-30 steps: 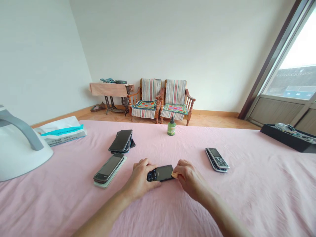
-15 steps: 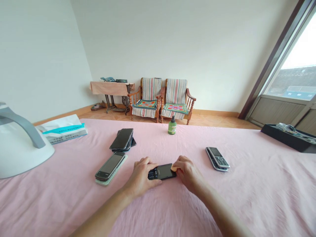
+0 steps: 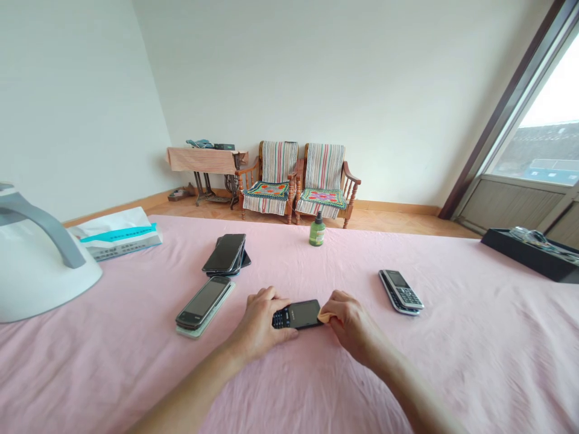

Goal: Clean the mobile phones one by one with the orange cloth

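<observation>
A black keypad phone [image 3: 304,314] lies face up on the pink cloth [image 3: 289,386], its screen end pointing right. My left hand [image 3: 262,319] grips it by the keypad end, with fingers on the far edge and the thumb along the near edge, covering part of the keys. Pinched in the fingers of my right hand [image 3: 348,319] is a small pale orange cloth [image 3: 325,316], mostly hidden, pressed at the phone's right end.
Left of my hands lie a stack of dark smartphones [image 3: 226,253] and another phone pile [image 3: 205,303]. Two keypad phones [image 3: 400,292] rest to the right. A green spray bottle [image 3: 317,230], white kettle [image 3: 40,265], plastic packet [image 3: 122,232] and black box [image 3: 529,252] surround them.
My right hand has shifted slightly down and right with the cloth, from the screen's upper right corner to the phone's right end. My left hand still holds the phone in place.
</observation>
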A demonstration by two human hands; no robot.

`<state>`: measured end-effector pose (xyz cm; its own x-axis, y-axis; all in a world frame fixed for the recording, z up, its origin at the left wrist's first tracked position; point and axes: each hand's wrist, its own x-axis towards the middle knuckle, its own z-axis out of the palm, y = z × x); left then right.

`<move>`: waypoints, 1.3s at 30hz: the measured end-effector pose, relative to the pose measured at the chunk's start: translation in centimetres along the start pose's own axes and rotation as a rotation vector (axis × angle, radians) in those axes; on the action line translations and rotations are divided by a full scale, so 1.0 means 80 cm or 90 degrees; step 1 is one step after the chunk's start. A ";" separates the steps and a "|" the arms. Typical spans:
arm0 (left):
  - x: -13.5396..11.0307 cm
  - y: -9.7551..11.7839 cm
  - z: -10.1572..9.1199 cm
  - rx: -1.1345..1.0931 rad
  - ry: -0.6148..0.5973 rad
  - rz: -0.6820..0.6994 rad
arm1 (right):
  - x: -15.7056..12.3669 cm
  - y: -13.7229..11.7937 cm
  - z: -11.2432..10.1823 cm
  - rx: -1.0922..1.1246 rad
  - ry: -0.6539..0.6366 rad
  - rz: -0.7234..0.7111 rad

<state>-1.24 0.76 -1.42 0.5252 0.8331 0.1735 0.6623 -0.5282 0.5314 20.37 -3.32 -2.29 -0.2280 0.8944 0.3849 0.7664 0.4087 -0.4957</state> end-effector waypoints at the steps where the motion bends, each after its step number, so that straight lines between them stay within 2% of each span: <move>1: 0.000 0.000 0.000 0.002 -0.001 0.001 | 0.001 0.000 0.000 0.001 0.003 0.002; 7: -0.002 0.001 0.000 0.006 0.012 0.014 | 0.005 -0.001 0.002 0.010 0.036 0.016; 12: -0.002 0.003 -0.001 0.006 0.012 0.005 | -0.007 -0.003 -0.012 0.082 -0.003 0.031; 17: 0.000 0.006 -0.003 0.031 0.018 0.014 | 0.004 0.016 0.000 0.169 0.142 0.171; 20: 0.001 0.005 -0.007 0.030 0.014 0.007 | 0.013 0.024 0.016 0.197 0.167 0.203; 24: 0.001 0.004 -0.012 -0.024 -0.023 0.015 | 0.015 0.013 0.025 0.241 0.175 0.226; 30: 0.001 0.005 -0.015 -0.058 -0.042 0.025 | 0.007 -0.010 0.019 0.267 0.180 0.223; 34: 0.001 0.008 -0.013 -0.044 -0.029 0.009 | 0.001 -0.023 0.008 0.262 0.183 0.186; 39: 0.003 0.010 -0.002 -0.107 0.039 -0.048 | -0.001 -0.031 0.002 0.221 0.222 0.131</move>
<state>-0.69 0.58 -0.84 0.4412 0.8801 0.1754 0.5969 -0.4337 0.6750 18.40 -4.35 -1.26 0.1645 0.8727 0.4597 0.5170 0.3206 -0.7937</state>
